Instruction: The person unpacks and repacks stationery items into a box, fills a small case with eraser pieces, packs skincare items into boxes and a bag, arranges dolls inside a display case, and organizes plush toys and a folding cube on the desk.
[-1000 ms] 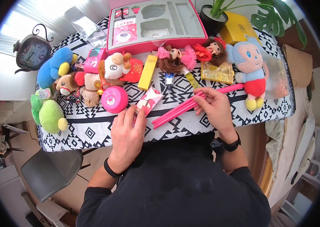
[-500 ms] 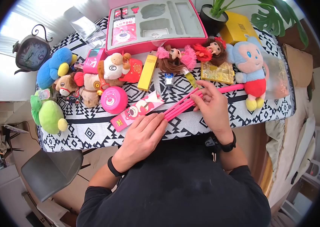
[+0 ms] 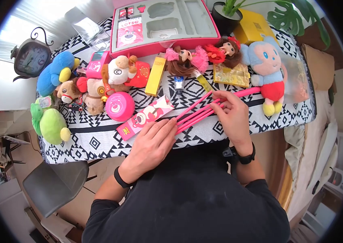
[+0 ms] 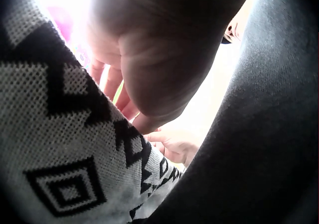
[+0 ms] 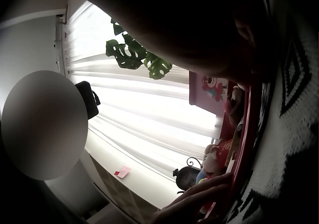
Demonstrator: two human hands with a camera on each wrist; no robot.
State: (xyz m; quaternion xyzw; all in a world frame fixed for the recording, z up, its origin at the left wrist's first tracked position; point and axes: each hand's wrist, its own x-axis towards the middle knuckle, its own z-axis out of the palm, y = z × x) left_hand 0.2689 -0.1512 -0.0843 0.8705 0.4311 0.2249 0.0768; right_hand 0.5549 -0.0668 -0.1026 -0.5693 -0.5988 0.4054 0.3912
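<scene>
Several slim pencil-like pink sticks [image 3: 196,116] lie slantwise between both hands in the head view, one splayed from the others. My right hand [image 3: 233,117] pinches them near their upper right part, thumb against fingers. My left hand [image 3: 154,139] rests its straight fingers over their lower left ends; its thumb is hidden from above. Just beyond the left fingers lies a flat pink bear-printed carton [image 3: 142,119]. In the left wrist view the left hand [image 4: 154,59] hangs over the cloth, with the right hand [image 4: 172,145] beyond.
A round pink case [image 3: 119,106], a yellow box [image 3: 155,75] and a small blue tube [image 3: 178,84] lie beyond the hands. Plush toys crowd the left; a blue plush [image 3: 266,67] sits right. A pink gift box [image 3: 165,45] with grey insert stands behind, near two dolls.
My left hand has left the pink carton and moved right onto the sticks' ends, leaving the carton more exposed. The sticks have spread apart a little in the right hand.
</scene>
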